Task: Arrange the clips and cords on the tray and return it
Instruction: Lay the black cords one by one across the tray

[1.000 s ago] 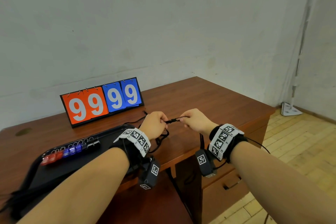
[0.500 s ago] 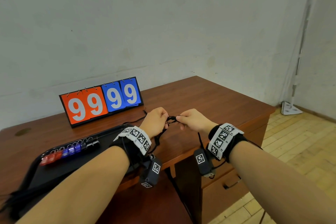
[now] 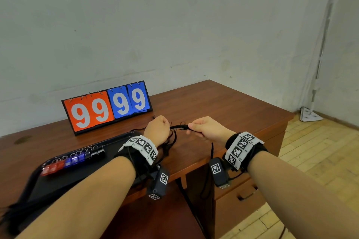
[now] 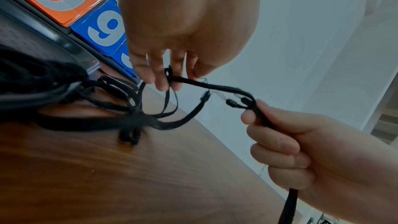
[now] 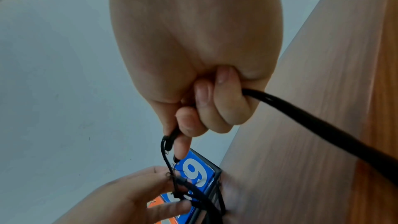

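Pinching one black cord (image 3: pixel 178 127) taut between my left hand (image 3: pixel 156 129) and fisted right hand (image 3: pixel 208 128) above the desk's (image 3: pixel 223 110) near edge, I judge the clips (image 3: pixel 75 159) already rowed on the tray (image 3: pixel 38 170); remaining cords (image 4: pixel 120 108) still tangled, tray unreturned.

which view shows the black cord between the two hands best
The left wrist view: the black cord runs in full from the left hand to the right hand, loose loops included. The head view shows only a short, small stretch; the right wrist view shows it tangled and partly hidden by fingers.
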